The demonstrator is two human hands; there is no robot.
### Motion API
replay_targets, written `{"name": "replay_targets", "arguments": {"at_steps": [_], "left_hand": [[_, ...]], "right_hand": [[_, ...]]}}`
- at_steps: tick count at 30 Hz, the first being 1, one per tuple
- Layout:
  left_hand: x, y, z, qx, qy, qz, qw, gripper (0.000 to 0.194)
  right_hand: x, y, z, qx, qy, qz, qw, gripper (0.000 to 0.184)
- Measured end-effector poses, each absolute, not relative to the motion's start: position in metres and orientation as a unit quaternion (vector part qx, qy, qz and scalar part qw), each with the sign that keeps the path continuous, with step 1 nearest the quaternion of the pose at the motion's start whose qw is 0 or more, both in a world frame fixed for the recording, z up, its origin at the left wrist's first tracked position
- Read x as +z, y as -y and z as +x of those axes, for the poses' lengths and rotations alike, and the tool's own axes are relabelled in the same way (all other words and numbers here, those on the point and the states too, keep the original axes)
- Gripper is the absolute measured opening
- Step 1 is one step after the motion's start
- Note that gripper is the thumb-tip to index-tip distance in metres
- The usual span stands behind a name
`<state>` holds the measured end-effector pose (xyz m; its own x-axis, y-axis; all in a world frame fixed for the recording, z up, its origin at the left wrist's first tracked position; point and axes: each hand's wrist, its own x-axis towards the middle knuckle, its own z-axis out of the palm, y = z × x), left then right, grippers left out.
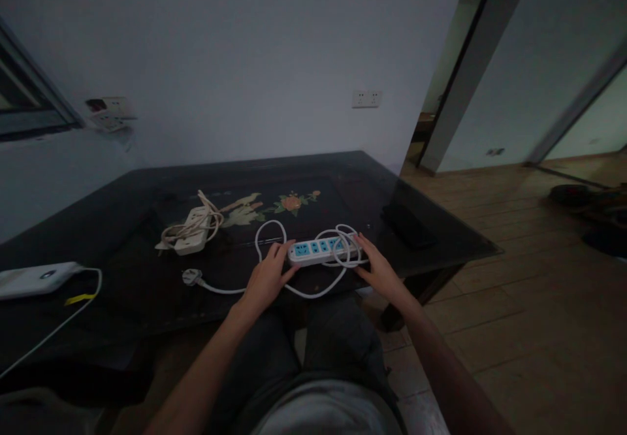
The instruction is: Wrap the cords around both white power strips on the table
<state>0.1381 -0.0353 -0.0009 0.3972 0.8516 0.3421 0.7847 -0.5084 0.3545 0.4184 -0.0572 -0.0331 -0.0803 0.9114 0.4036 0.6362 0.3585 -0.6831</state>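
Observation:
A white power strip (318, 250) with blue sockets lies crosswise on the dark table in front of me. My left hand (270, 270) grips its left end, thumb at the near side and fingers at the far side. At the other end my right hand (377, 266) holds the strip in the same way, next to looped cord. The white cord (312, 296) coils over the strip's right half, sags along its near side and runs under my left hand. Its plug (191, 277) rests on the table to the left.
Further left lies a second power strip (192, 231) wrapped in its own cord. A white device (39, 279) with a cable sits at the table's left edge. A dark flat object (409, 226) lies to the right. The table (147, 187) meets a wall with outlets (366, 99).

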Motion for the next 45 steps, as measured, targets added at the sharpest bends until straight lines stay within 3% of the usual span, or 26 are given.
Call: {"name": "replay_targets", "arguments": {"at_steps": [5,9,16,22,32,38,45], "left_hand": [[0.004,0.039,0.134,0.240,-0.505,0.825,0.079,0.047],[0.008,0.049,0.131,0.243,-0.533,0.802,0.118,0.038],[0.016,0.067,0.125,0.124,-0.439,0.885,0.095,0.026],[0.015,0.075,0.129,0.098,-0.408,0.905,0.071,0.019],[0.007,0.076,0.131,0.138,-0.488,0.858,0.084,0.021],[0.003,0.079,0.139,0.167,-0.500,0.845,0.096,0.019],[-0.008,0.075,0.161,0.235,-0.458,0.848,0.126,0.015]], "right_hand": [[-0.035,0.069,0.451,0.231,0.687,-0.515,0.457,0.072],[-0.040,0.064,0.472,0.264,0.599,-0.556,0.512,0.050],[-0.032,0.005,0.460,0.277,0.591,-0.572,0.497,0.039],[-0.011,-0.032,0.451,0.278,0.587,-0.569,0.504,0.029],[0.008,0.016,0.466,0.261,0.539,-0.560,0.572,0.042],[0.006,0.040,0.450,0.347,0.490,-0.518,0.609,0.054],[-0.003,0.049,0.434,0.392,0.471,-0.500,0.612,0.046]]}}
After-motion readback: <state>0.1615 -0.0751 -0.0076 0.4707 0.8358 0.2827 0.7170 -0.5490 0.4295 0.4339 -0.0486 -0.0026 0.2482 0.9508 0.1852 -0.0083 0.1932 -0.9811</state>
